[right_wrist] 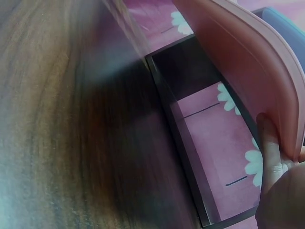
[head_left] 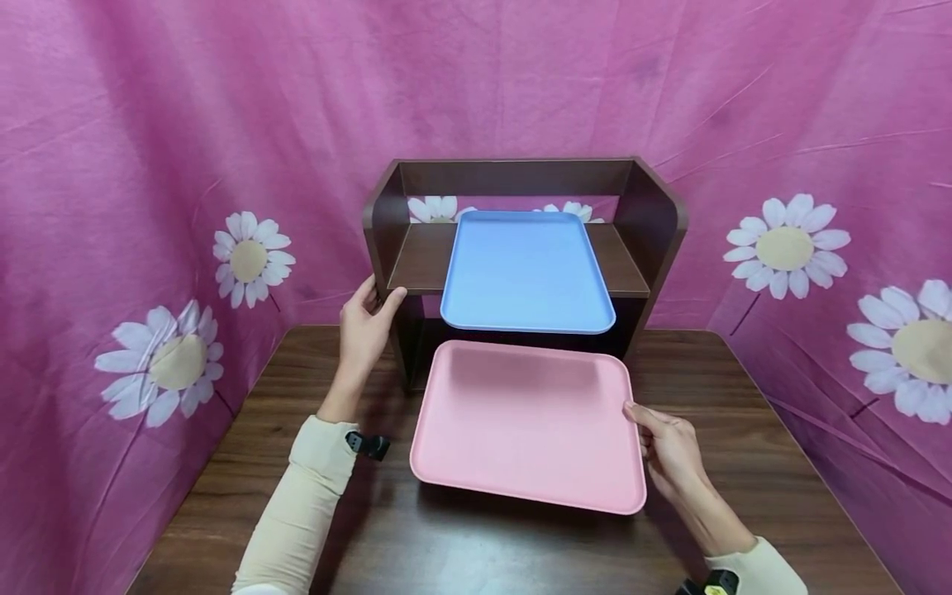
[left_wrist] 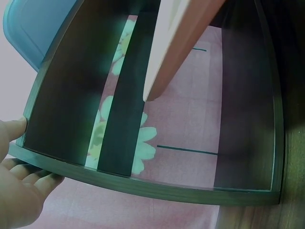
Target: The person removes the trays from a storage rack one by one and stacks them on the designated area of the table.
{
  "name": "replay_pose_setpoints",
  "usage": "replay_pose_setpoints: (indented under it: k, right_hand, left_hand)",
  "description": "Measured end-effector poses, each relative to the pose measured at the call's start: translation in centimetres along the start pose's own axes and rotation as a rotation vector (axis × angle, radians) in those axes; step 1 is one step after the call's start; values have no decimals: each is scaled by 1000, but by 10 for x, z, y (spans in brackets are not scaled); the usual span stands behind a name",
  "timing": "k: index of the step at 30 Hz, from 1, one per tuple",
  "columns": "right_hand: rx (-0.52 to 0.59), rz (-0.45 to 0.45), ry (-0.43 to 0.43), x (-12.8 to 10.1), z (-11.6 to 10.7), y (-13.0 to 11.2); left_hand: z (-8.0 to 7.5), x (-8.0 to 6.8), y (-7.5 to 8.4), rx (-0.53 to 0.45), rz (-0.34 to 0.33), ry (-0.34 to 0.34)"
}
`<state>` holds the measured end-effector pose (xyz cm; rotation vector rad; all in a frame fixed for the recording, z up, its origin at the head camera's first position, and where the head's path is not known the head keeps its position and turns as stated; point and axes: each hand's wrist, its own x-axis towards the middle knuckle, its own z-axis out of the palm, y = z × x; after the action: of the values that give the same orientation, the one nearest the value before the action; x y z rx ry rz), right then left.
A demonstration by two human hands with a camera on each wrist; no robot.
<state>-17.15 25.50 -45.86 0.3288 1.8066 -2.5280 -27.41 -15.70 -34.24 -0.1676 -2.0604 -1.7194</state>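
Note:
My right hand [head_left: 673, 450] pinches the right edge of a pink tray [head_left: 524, 426], thumb on top and fingers beneath. The tray is held above the table in front of the shelf, slightly tilted; the right wrist view shows its underside [right_wrist: 238, 62]. My left hand [head_left: 364, 326] grips the left side panel of a dark brown two-tier shelf [head_left: 375, 223], thumb on the front edge and fingers around the outside. A blue tray [head_left: 528, 273] lies on the shelf's upper board, its front end jutting past the board's edge. The lower compartment [left_wrist: 186, 119] shows in the left wrist view.
The shelf stands at the back of a wood-grain table [head_left: 245, 487]. Behind and beside it hangs a pink cloth [head_left: 506, 83] printed with white daisies. Black cameras [head_left: 369, 446] are strapped to both wrists over light sleeves.

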Motion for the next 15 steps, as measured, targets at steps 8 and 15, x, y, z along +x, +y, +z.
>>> replay_pose_setpoints:
  k: [8, 15]
  right_hand:
    - [-29, 26, -18, -2, -1, 5]
    - [-37, 34, -40, -4, -2, 11]
  left_hand:
    - [0, 1, 1, 7, -2, 5]
    - [-1, 1, -1, 6, -11, 6]
